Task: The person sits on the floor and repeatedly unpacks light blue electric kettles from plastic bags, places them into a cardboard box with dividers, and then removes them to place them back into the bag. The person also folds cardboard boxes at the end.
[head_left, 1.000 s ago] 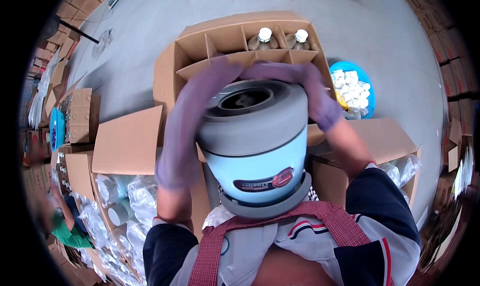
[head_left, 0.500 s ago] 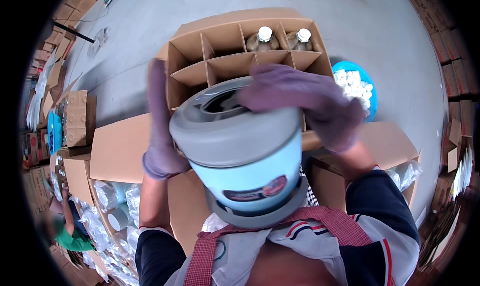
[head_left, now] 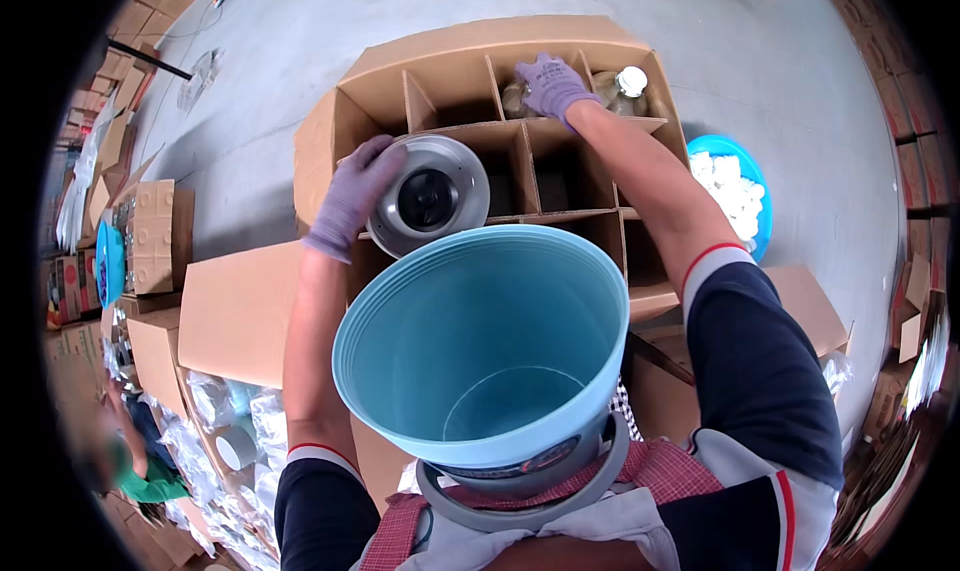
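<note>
A light blue round jug [head_left: 480,321] stands against my front with its mouth uncovered and its grey handle lowered on the near side. Nothing shows inside it. In its gloved fingers my left hand [head_left: 352,191] grips the round grey lid [head_left: 472,196], held above the carton's cells just beyond the jug. My right hand [head_left: 556,89], gloved too, is closed over the top of a clear bottle [head_left: 514,100] in the carton's far row. That bottle's cap is hidden under the glove. Beside it stands a second bottle with a white cap [head_left: 631,81].
The divided carton [head_left: 500,33] has its flaps spread. A blue basin [head_left: 762,226] of white caps [head_left: 735,196] stands at its right. Bagged goods [head_left: 235,446] fill boxes at left, where a person in green [head_left: 155,483] is. Stacked cartons [head_left: 905,161] line the right.
The lid has come off the jug and moved forward left in my left hand. My right hand has gone from the lid to the far bottle and closed on it.
</note>
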Demonstrator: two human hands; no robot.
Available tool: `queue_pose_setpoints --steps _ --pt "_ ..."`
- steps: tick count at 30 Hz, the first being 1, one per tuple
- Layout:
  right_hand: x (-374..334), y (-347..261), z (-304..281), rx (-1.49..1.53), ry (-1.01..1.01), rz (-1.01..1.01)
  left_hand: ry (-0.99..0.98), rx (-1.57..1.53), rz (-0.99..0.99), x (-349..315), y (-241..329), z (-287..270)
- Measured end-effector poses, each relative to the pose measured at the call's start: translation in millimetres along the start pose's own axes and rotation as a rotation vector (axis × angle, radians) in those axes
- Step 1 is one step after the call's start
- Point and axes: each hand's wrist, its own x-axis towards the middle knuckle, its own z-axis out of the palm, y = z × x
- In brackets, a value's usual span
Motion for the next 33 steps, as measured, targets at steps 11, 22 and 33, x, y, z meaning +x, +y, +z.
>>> queue_pose_setpoints --steps 11,22,33 --pt "-240 -129 -318 -0.029 0.907 -0.562 -0.46 -1.29 0.194 -54 101 73" --pt "-268 -128 -292 1.723 0.193 -0.356 0.036 -0.626 0.91 -209 166 10" --pt "-308 -156 -206 2.016 -0.256 -0.186 -0.655 0.789 0.614 -227 185 7"
